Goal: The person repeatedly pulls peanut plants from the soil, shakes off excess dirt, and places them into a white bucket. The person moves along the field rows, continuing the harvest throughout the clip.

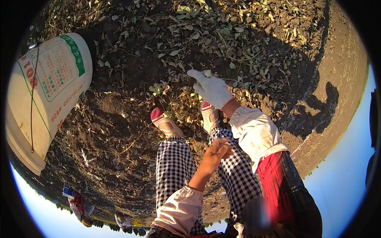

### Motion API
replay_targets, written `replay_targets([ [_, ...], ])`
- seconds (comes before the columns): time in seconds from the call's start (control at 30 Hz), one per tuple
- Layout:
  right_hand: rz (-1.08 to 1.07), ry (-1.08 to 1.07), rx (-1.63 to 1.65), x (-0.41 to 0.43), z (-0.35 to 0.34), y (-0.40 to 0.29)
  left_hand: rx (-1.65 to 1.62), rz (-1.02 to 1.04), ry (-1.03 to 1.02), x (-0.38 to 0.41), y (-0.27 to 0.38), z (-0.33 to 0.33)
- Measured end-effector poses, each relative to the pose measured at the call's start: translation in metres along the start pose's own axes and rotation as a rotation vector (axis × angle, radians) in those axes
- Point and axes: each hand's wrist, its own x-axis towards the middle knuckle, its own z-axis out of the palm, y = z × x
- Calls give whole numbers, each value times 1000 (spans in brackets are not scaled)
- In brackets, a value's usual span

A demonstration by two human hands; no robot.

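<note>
My right hand (212, 89), in a white knit glove, reaches over dry leaves and vines (178, 104) just ahead of my feet. Its index finger points left, apart from the thumb, and a small green leaf (207, 73) shows at its knuckles. No object is visible in its grasp. My left hand (215, 152) is bare and hovers in front of my checked trouser leg (238, 169). Its fingers curl loosely; the palm is hidden, so whether it holds something small cannot be told. Pale sleeve covers (256, 131) wrap both forearms.
A large white plastic bucket (56, 74) with a wire handle and printed writing stands at left. My shoes (165, 122) rest on clumpy soil among leaf litter. Far behind at lower left are a person (79, 208) and another figure (122, 221). My shadow falls right.
</note>
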Motion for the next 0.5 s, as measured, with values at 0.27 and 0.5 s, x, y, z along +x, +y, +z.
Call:
replay_targets([
  [0.27,353,486,-86,48,-108,115,-3,2,-20,3,5,0],
  [0.5,316,281,24,73,-53,61,-22,5,-4,1,16,5],
])
